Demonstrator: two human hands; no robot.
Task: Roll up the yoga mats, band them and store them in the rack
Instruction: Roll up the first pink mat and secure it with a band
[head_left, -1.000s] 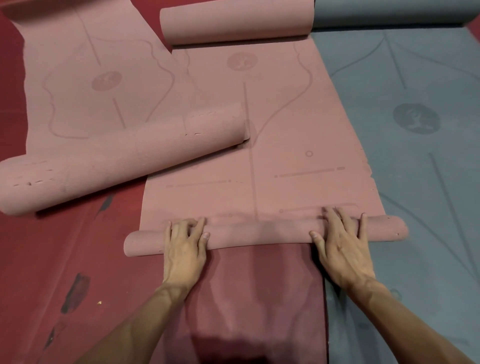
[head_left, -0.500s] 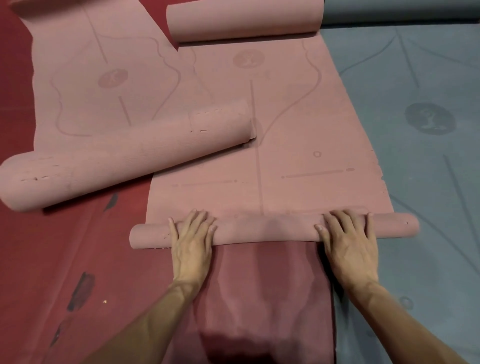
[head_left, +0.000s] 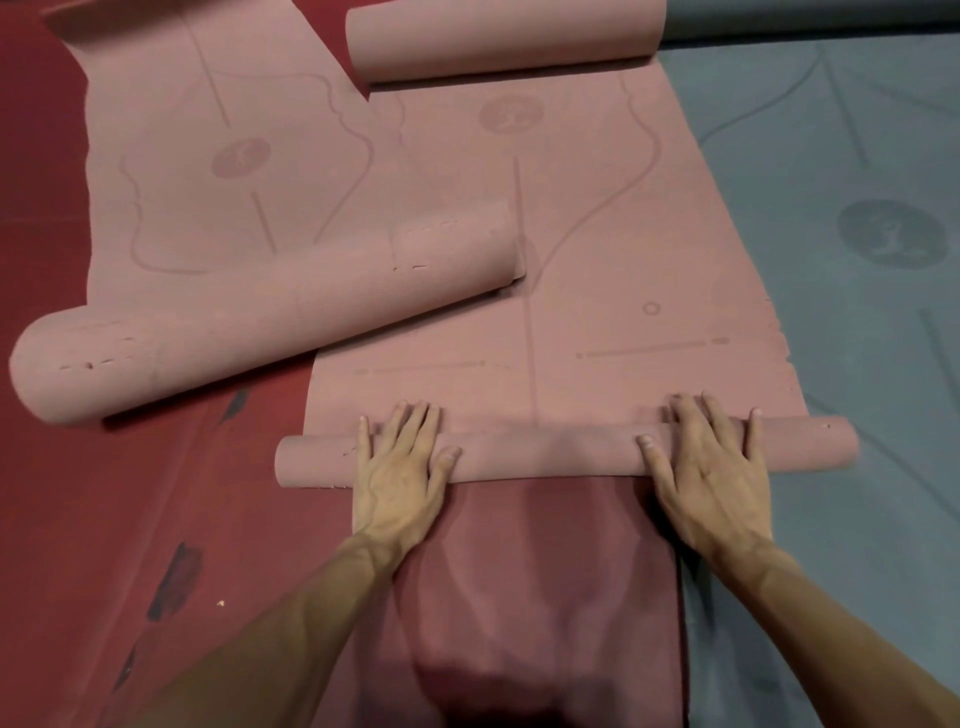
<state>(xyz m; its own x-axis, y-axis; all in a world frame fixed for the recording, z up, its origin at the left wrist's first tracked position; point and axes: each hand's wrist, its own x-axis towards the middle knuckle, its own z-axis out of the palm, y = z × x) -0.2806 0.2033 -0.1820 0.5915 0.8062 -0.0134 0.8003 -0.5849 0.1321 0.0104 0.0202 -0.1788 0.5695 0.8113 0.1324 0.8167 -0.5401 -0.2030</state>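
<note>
**Slanted roll narrows the left**

Ahead of the near roll (head_left: 545, 457), the pink mat (head_left: 597, 312) lies flat up to the far roll (head_left: 504, 36) across its far end. A thick slanted roll (head_left: 260, 322) overlaps the mat's left edge midway. Red floor (head_left: 156, 493) on the left and the grey mat (head_left: 857, 364) on the right lie flat.

No lettering or numbers can be read; the round emblem (head_left: 511, 114) on the pink yoga mat (head_left: 623, 291) at 12 o'clock is too faint; likewise the grey yoga mat (head_left: 831, 441) at 2 o'clock.
</note>
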